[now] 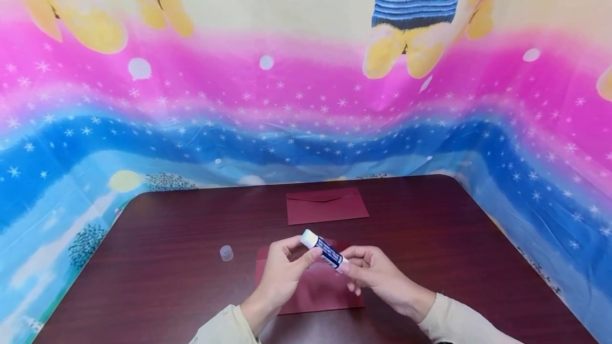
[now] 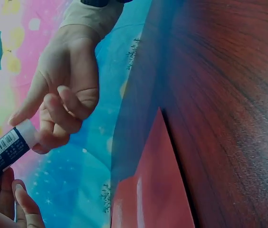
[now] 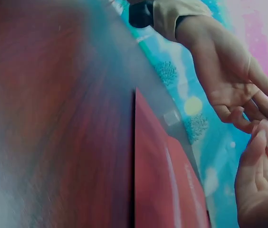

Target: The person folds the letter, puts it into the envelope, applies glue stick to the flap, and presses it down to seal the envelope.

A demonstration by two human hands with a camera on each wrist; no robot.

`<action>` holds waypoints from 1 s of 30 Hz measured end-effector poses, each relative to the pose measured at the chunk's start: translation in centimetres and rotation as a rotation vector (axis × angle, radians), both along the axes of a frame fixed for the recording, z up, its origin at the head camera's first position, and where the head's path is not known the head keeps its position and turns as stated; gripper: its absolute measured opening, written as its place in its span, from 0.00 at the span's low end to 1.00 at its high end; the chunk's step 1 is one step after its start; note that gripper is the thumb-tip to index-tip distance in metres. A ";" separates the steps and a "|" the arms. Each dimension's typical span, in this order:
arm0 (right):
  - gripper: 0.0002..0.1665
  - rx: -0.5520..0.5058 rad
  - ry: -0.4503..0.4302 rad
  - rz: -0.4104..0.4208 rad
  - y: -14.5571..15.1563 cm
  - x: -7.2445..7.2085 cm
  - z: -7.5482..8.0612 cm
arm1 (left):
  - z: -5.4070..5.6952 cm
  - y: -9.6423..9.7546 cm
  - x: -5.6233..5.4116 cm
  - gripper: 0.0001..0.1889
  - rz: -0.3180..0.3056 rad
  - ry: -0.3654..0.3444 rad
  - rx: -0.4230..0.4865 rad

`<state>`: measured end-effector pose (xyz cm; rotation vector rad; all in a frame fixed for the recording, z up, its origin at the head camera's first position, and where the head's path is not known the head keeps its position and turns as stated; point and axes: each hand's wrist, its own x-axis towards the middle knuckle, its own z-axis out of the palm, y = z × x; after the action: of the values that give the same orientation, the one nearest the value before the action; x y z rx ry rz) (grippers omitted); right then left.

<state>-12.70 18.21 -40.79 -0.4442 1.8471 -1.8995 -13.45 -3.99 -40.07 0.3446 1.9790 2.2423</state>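
Observation:
A glue stick [image 1: 327, 252] with a dark blue label is held aslant, uncapped, its white end pointing up and left. My left hand [image 1: 279, 275] grips its barrel between thumb and fingers. At the lower white end, the thumb and fingers of my right hand [image 1: 384, 280] pinch the base; the right wrist view also shows this right hand [image 3: 262, 185] on the base. Beneath both hands a dark red envelope [image 1: 317, 296] lies on the table, partly hidden by them. Pale streaks show on this envelope [image 2: 157, 190] in the left wrist view.
A small translucent cap [image 1: 226, 252] stands on the table left of the hands. Farther back lies a second red envelope [image 1: 327, 210], its pointed flap folded down. The dark wooden table [image 1: 167, 280] ends at a printed cloth [image 1: 296, 94] behind and at both sides.

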 end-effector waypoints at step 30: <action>0.08 -0.019 0.065 0.022 1.6 -0.2 -0.1 | 0.0 0.3 0.1 0.16 -0.101 0.195 -0.011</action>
<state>-12.91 19.78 -40.94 -0.5364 1.8594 -1.9102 -13.36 -3.72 -40.03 0.6694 2.0127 2.2097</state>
